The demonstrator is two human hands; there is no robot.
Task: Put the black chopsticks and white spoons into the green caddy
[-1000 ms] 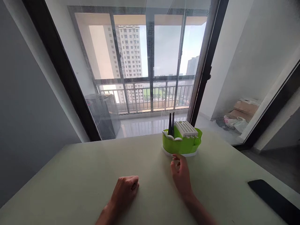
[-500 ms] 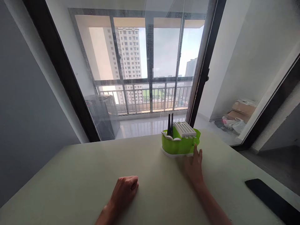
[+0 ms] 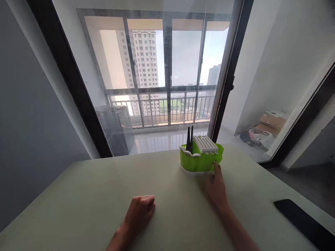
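A bright green utensil holder (image 3: 196, 164) with a white base and a slotted white top stands on the pale table (image 3: 104, 188). Black chopsticks (image 3: 188, 139) rise from its left part, and several white spoons (image 3: 195, 155) lean over its front rim. My right hand (image 3: 216, 190) reaches up to the holder's front right side, its fingers stretched out and apart; a fingertip appears to touch the green wall. Lower left, my left hand (image 3: 141, 209) rests on the table, curled into a loose fist with nothing showing in it.
A long black flat object (image 3: 303, 219) lies along the table's right edge. Behind the table is a glass door with a dark frame (image 3: 230, 73). Beyond the glass are a grey appliance-like box (image 3: 115, 129) and cardboard boxes (image 3: 272, 122) with plastic bags.
My right hand has shifted slightly left, its fingers drawing closer together against the holder's right side. The holder sits slightly further left in view. My left hand stays nearly still.
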